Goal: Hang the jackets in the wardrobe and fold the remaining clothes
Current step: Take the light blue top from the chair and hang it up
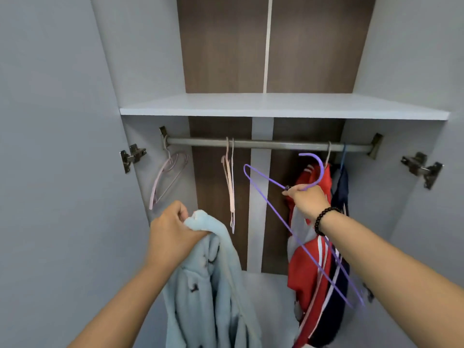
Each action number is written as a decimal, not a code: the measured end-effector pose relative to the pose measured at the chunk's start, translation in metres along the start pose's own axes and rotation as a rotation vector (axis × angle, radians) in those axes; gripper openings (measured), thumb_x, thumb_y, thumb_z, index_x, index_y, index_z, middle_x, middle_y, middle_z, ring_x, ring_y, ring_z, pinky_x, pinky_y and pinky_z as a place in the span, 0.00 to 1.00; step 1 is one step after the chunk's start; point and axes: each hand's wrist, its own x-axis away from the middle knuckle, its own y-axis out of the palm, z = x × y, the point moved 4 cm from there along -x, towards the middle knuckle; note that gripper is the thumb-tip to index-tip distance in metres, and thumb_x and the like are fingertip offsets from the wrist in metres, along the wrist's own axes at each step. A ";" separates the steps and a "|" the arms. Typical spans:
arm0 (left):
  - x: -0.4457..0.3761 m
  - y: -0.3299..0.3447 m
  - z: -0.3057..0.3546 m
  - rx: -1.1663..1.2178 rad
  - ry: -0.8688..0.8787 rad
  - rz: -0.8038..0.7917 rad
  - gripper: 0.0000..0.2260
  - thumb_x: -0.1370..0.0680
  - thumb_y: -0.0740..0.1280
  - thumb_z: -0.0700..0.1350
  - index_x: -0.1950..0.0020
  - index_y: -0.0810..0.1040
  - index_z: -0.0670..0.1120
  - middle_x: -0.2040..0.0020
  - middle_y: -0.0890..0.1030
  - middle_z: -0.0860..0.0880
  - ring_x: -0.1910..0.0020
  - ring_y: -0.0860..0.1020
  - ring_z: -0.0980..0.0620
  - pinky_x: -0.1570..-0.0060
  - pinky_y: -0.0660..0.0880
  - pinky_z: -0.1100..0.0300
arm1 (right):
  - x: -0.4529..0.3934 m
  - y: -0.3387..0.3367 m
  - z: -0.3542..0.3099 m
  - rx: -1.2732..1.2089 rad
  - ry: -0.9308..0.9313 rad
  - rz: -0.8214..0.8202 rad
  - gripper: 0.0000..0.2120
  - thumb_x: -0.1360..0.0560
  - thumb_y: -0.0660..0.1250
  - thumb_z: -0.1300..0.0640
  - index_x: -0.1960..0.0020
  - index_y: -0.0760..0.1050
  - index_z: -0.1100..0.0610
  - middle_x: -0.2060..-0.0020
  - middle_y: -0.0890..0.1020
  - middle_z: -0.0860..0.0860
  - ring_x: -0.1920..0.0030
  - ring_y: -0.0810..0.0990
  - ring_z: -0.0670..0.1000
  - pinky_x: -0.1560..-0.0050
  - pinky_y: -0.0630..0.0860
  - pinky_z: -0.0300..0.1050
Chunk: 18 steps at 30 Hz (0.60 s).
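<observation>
The left hand (173,232) bunches the collar of the blue fleece jacket (213,285); it hangs limp and soft, probably light. The right hand (307,197) pinches the purple hanger (273,212) at its neck, thin and springy, below the rail (268,143). The jacket's hem and sleeves are cut off.

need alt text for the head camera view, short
At an open wardrobe, the left hand grips a light blue fleece jacket while the right hand holds a purple hanger below the rail. A red jacket and empty pink hangers already hang there.
</observation>
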 end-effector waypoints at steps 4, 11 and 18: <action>0.027 -0.013 -0.008 0.132 -0.137 -0.014 0.23 0.35 0.77 0.51 0.71 0.64 0.44 0.75 0.64 0.53 0.74 0.61 0.57 0.72 0.61 0.59 | 0.072 -0.015 0.003 -0.234 0.101 -0.069 0.07 0.24 0.65 0.65 0.58 0.81 0.59 0.79 0.66 0.49 0.80 0.63 0.46 0.79 0.59 0.34; 0.073 -0.026 0.003 0.331 -0.426 -0.024 0.09 0.25 0.70 0.50 0.63 0.77 0.48 0.64 0.78 0.52 0.65 0.75 0.56 0.67 0.69 0.62 | 0.180 -0.050 0.014 -0.231 0.066 -0.169 0.06 0.25 0.67 0.60 0.59 0.82 0.60 0.77 0.62 0.49 0.77 0.57 0.47 0.78 0.56 0.38; 0.121 -0.050 0.028 0.278 -0.504 -0.058 0.10 0.27 0.72 0.50 0.59 0.75 0.46 0.60 0.77 0.50 0.63 0.76 0.52 0.61 0.70 0.61 | 0.252 -0.079 0.020 -0.173 -0.017 -0.316 0.08 0.25 0.68 0.58 0.60 0.83 0.59 0.78 0.62 0.49 0.77 0.57 0.48 0.78 0.56 0.36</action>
